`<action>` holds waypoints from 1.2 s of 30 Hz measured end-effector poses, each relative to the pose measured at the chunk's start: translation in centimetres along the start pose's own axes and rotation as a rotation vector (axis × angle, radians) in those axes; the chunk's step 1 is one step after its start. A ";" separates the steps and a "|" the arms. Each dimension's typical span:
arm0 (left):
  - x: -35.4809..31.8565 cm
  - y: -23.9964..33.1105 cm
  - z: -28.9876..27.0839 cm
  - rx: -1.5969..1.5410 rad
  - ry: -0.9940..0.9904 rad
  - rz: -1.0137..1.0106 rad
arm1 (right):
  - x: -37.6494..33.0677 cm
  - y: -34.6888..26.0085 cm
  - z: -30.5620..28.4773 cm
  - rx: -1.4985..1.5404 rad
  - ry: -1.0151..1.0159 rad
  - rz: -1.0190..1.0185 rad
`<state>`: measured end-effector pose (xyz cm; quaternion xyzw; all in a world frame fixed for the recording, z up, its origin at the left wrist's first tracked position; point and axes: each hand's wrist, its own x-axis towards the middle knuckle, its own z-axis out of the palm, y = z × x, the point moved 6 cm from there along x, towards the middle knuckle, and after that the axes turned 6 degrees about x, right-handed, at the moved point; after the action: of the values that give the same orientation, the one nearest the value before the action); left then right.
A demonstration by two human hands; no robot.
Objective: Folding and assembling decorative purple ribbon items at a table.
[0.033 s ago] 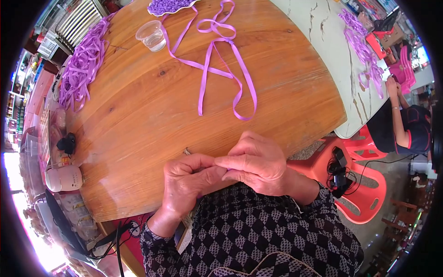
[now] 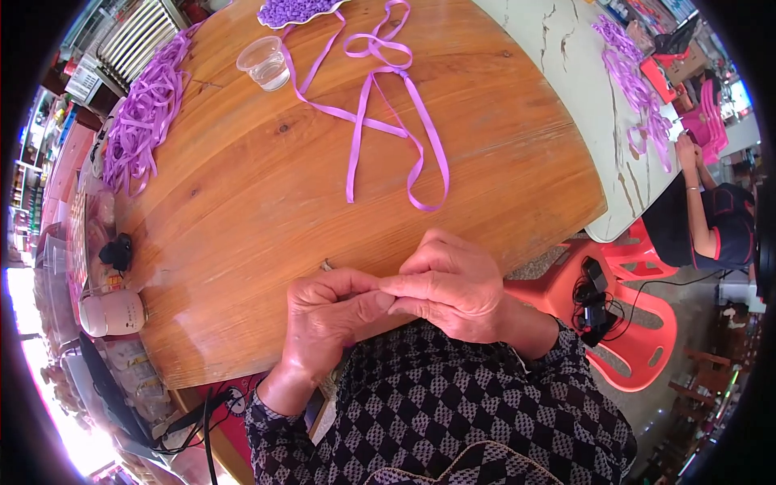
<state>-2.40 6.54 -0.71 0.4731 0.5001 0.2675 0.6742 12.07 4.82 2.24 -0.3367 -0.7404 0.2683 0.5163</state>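
Note:
My left hand point(image 2: 331, 311) and my right hand point(image 2: 453, 287) meet fingertip to fingertip at the near edge of the wooden table point(image 2: 242, 210). Thumbs and forefingers of both are pinched together; whatever lies between them is too small and hidden to name. Farther off on the table, a purple ribbon point(image 2: 428, 129) lies in loose loops with a small knot. Left of the ribbon stands a clear plastic cup point(image 2: 267, 65). Small purple pieces point(image 2: 295, 10) fill a white-rimmed dish at the far edge.
A heap of purple ribbon point(image 2: 149, 117) hangs at the table's left edge, above a pink-white jar point(image 2: 113, 313). At right are a white marbled table point(image 2: 582, 81) with more purple ribbon point(image 2: 634, 89), red plastic stools point(image 2: 638, 339) bearing black cables, and another person's arm point(image 2: 697, 198).

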 end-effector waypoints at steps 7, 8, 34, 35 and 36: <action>-0.5 -0.1 -1.0 0.034 -0.032 -0.051 | 0.1 0.7 -0.3 0.174 -0.016 0.096; -0.5 0.0 -1.1 0.034 -0.037 -0.053 | 0.0 0.9 -0.3 0.190 -0.031 0.115; 0.0 -1.1 0.8 -0.137 0.024 -0.089 | -0.7 1.1 -1.6 0.162 0.055 0.226; 0.0 -1.1 0.8 -0.136 0.023 -0.088 | -0.8 1.2 -1.5 0.173 0.045 0.242; 0.0 -1.1 0.8 -0.135 0.044 -0.089 | -0.9 1.1 -1.5 0.173 0.046 0.242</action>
<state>-1.76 5.80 -1.63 0.3979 0.5164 0.2806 0.7045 13.92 4.93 1.39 -0.3835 -0.6566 0.3837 0.5241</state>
